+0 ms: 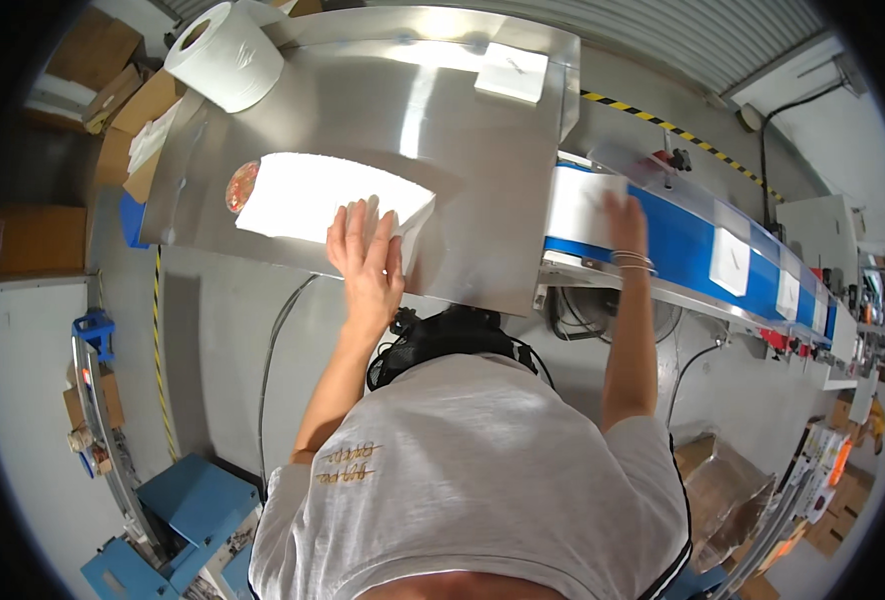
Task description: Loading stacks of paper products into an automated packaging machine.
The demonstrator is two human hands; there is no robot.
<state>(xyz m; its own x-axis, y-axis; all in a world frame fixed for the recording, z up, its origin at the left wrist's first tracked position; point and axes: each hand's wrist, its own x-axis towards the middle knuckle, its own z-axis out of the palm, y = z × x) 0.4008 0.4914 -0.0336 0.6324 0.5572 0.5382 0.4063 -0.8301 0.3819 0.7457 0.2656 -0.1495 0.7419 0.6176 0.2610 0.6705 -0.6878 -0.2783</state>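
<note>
A long row of white sheets or flat packets point(313, 195) lies on the steel table, packed close together. My left hand point(368, 262) rests on its right end, fingers stretched and slightly apart over the top edge. At the row's left end sits a round, red-patterned object point(243, 187), partly covered; its kind I cannot make out. My right hand point(627, 222), smeared by motion, is over a white flat piece point(578, 205) at the near end of the blue conveyor belt point(678, 228). Whether its fingers grip the piece is not clear.
A big white paper roll point(225, 57) stands at the table's far left corner. Another white flat piece point(512, 73) lies at the far right of the steel table point(363, 90). Several white pieces, one a white card point(731, 262), sit spaced along the belt beside a clear guard rail.
</note>
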